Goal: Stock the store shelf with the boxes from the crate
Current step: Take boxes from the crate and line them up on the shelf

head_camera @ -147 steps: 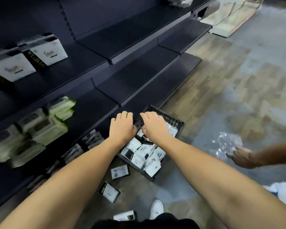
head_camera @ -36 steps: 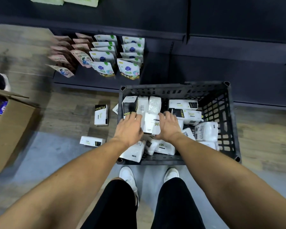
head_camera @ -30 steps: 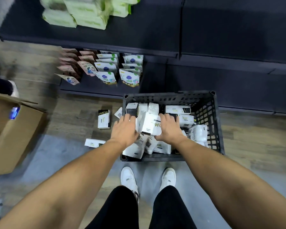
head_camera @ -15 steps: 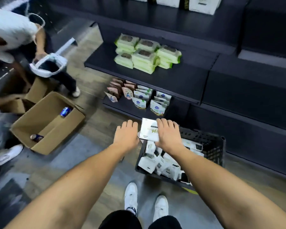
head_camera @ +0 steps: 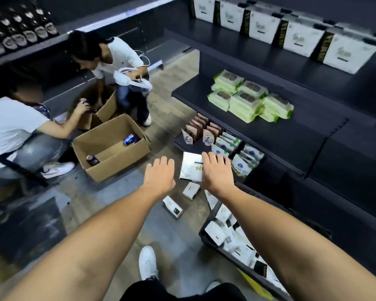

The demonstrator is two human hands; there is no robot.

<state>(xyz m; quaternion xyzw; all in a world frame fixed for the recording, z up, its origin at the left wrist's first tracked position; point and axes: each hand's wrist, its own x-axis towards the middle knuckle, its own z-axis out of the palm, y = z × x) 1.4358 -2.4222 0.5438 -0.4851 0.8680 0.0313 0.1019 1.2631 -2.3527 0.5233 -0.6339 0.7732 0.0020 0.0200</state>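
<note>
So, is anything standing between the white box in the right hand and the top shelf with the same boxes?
Nothing visible blocks it. The white box in the right hand has open air up to the top shelf; the green wipe packs lie lower, on the middle shelf.

The right hand (head_camera: 217, 172) holds a white box (head_camera: 191, 168) up over the floor, with its fingers (head_camera: 213, 157) lying over the box's right side. The left hand (head_camera: 161, 174) is just beside it, spread wide and not touching it. Lower down, a dark crate (head_camera: 204, 240) has more boxes (head_camera: 215, 233) inside. Two small boxes (head_camera: 191, 190) lie on the floor. Green packs (head_camera: 245, 101) sit on the shelf (head_camera: 291, 135). Two people (head_camera: 122, 59) crouch by a cardboard box (head_camera: 117, 161).
</note>
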